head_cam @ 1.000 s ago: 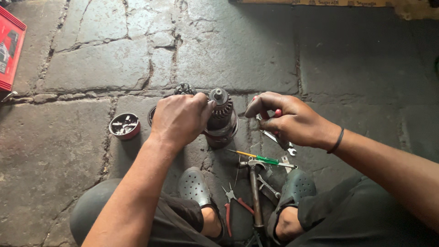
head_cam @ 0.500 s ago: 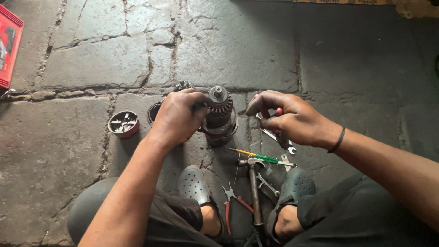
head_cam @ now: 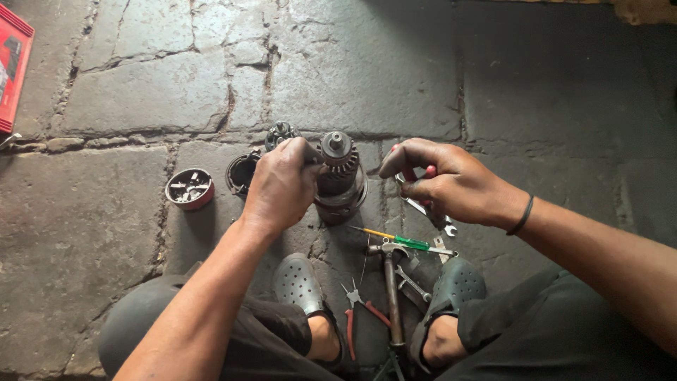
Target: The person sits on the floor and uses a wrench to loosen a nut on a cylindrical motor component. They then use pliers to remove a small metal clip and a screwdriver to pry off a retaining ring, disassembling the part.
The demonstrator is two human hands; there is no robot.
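Dark grey-brown motor part [head_cam: 338, 180], ring of small teeth seen near top. Round tin [head_cam: 189, 188] at left: red outside. Screwdriver [head_cam: 398, 240]: yellow and green. Pliers [head_cam: 360, 314]: red handles. Clogs [head_cam: 300, 283]: grey, dotted with holes. Floor [head_cam: 127, 92]: grey cracked stone. Red box [head_cam: 14, 67] seen far left.

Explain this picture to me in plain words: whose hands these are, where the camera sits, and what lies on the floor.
The camera is worn on the person's head and looks down at their own two hands; there is no machine arm. They squat on a stone floor. The left hand grips an upright motor part with a small gear on top. The right hand holds a red-handled tool and a wrench. Between the feet lie a green screwdriver, a hammer and red pliers. To the left stands a small red tin of bits.
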